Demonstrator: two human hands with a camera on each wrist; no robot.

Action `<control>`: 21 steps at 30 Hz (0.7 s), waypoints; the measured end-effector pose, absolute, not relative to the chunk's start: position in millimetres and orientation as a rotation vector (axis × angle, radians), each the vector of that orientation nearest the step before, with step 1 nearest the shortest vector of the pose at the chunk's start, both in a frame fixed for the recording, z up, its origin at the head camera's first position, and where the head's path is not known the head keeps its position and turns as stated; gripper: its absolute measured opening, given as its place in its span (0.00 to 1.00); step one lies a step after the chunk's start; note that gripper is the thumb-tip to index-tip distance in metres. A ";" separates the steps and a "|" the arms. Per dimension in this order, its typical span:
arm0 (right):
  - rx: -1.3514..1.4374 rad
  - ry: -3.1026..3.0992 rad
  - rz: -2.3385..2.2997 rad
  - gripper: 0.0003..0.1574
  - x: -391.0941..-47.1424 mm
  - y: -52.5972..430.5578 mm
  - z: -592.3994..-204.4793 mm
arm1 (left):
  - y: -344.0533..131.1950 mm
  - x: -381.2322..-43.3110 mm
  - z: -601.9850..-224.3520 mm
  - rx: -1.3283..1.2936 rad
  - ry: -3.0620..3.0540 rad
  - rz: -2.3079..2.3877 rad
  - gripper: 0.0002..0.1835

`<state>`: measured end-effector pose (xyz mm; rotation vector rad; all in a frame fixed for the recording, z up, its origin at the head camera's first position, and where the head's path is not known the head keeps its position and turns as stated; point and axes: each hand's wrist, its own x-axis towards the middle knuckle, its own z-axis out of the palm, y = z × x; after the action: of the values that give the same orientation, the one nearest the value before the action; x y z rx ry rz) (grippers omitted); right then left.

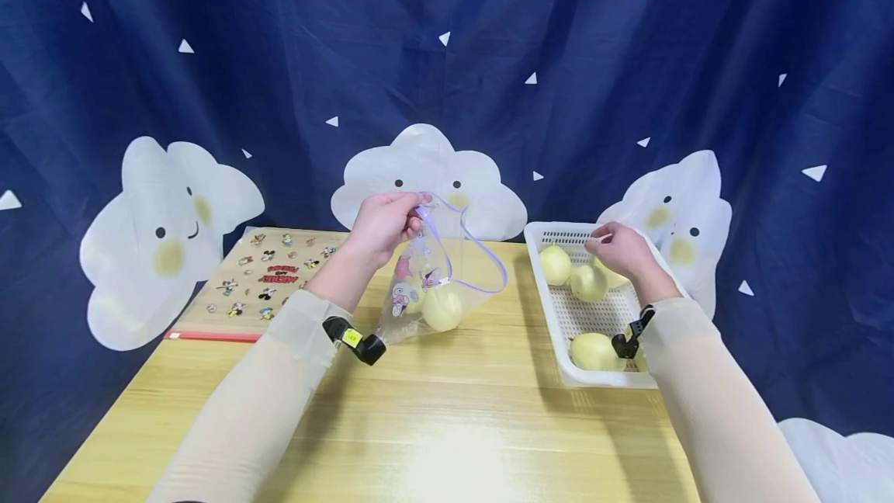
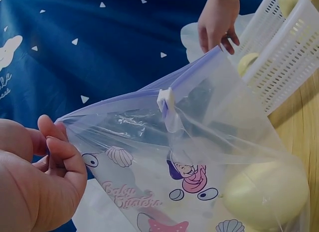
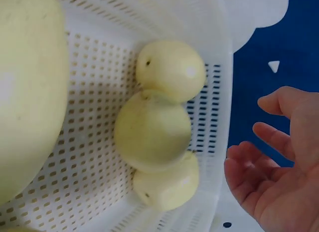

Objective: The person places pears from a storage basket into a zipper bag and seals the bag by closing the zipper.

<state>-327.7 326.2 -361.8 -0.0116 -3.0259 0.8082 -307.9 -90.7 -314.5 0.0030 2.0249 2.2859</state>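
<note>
My left hand [image 1: 380, 227] pinches the top edge of a clear zip bag [image 2: 124, 129] with a purple seal, a white slider and cartoon prints. Its mouth gapes towards the right, and one pale yellow pear [image 1: 442, 310] lies in the bottom. Over the far end of a white basket [image 1: 549, 317], my right hand [image 1: 621, 248] hovers with loosely bent fingers and nothing in them. Below it, three pears [image 3: 152, 132] sit bunched against the basket's end wall. Another pear [image 1: 595, 352] rests at the near end, partly behind the wrist camera.
A flat zip bag [image 1: 268, 278] with cartoon prints and a red seal lies at the back left of the wooden table [image 1: 419, 410]. Behind the table hangs a dark blue curtain [image 1: 447, 76] with white clouds and triangles.
</note>
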 end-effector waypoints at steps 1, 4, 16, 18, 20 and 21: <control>-0.009 -3.050 0.781 0.34 -328.5 327.5 -363.7 | -91.1 -307.8 -314.5 0.007 2.029 2.281 0.16; 0.011 -3.142 0.719 0.39 -329.6 330.2 -368.9 | -92.1 -307.4 -314.3 0.017 2.036 2.269 0.18; -0.099 -3.486 0.823 0.53 -318.8 330.0 -380.1 | -92.9 -308.7 -314.4 0.024 2.040 2.252 0.15; -0.130 -3.490 0.880 0.54 -318.1 329.7 -381.7 | -92.5 -309.3 -314.7 0.026 2.039 2.252 0.15; -0.161 -3.482 0.947 0.54 -317.3 329.2 -382.5 | -92.4 -309.6 -314.7 0.029 2.037 2.253 0.15; -0.167 -3.478 0.971 0.54 -317.7 329.5 -383.3 | -92.4 -309.4 -314.5 0.030 2.036 2.253 0.15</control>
<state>-317.7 329.5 -383.3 -0.1669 -3.4778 0.9708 -309.4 -92.4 -314.5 0.0297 2.0362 2.2534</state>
